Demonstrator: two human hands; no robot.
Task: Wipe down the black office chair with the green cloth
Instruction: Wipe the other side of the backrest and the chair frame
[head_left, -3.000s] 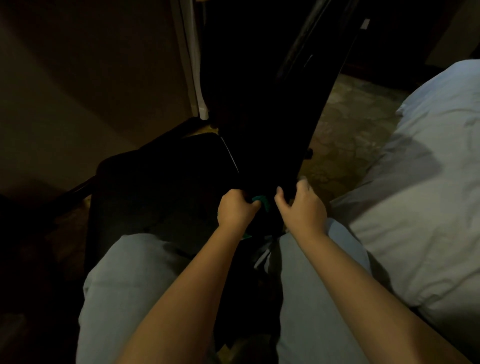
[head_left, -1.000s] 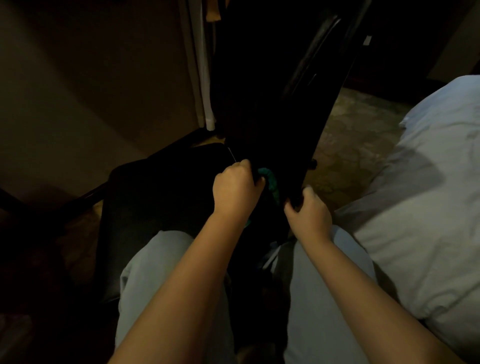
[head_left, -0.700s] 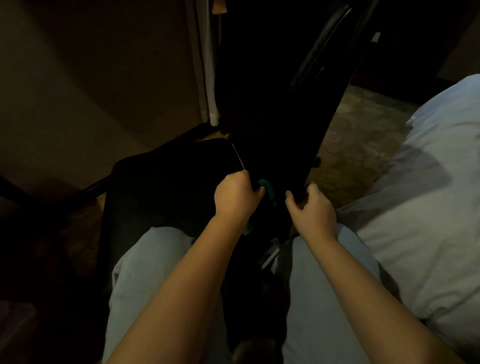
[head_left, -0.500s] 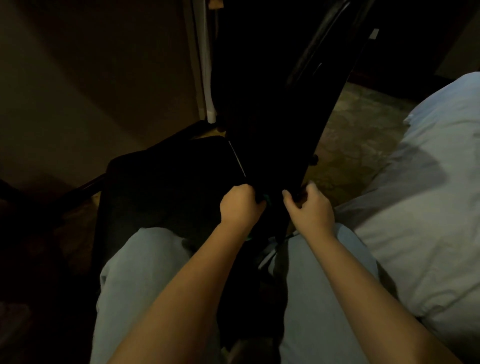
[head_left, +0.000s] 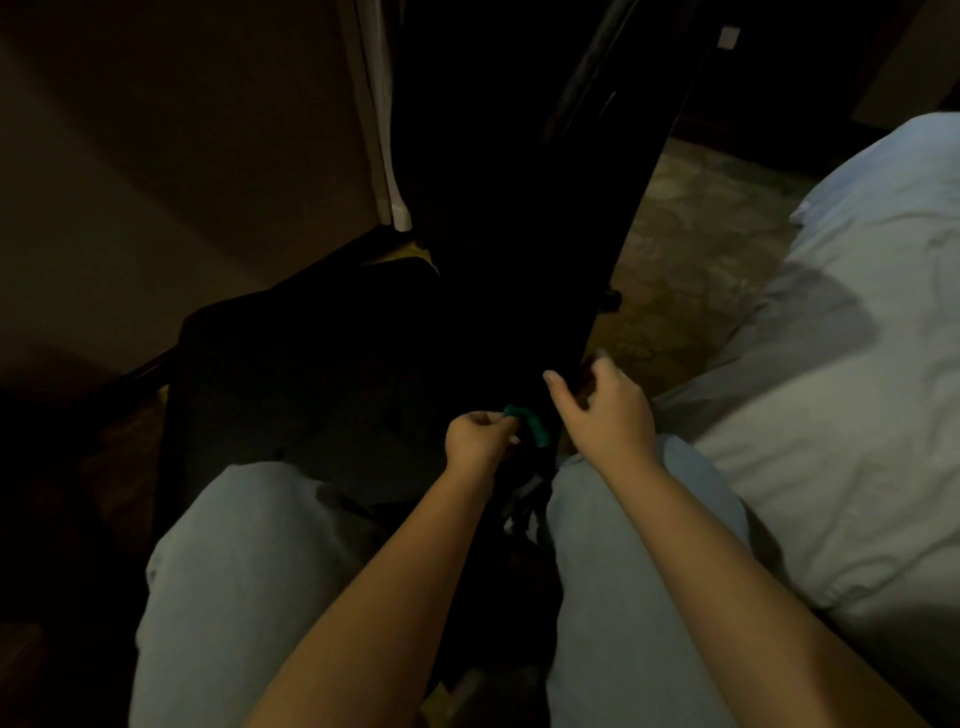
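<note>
Two bare hands low in the dim view, close together. Left hand (head_left: 480, 436) curled tight, fingers clamped on the green cloth (head_left: 531, 426), a bunched end of it sticking out just right of the knuckles. Right hand (head_left: 608, 410) just beside the cloth, fingers (head_left: 602, 361) apart and loosely bent, thumb stretched out, nothing visibly held; contact with the chair too dark to tell. Black office chair (head_left: 519, 208) standing straight above both sets of fingers, the backrest's lower edge right at the right fingertips, the seat (head_left: 311, 364) spreading left of the left fingers. Pale-trousered knees (head_left: 249, 545) below the fingers, one under each forearm. Rumpled pale bed (head_left: 831, 364) well right of the right fingers; patterned floor (head_left: 691, 234) between bed and chair.
</note>
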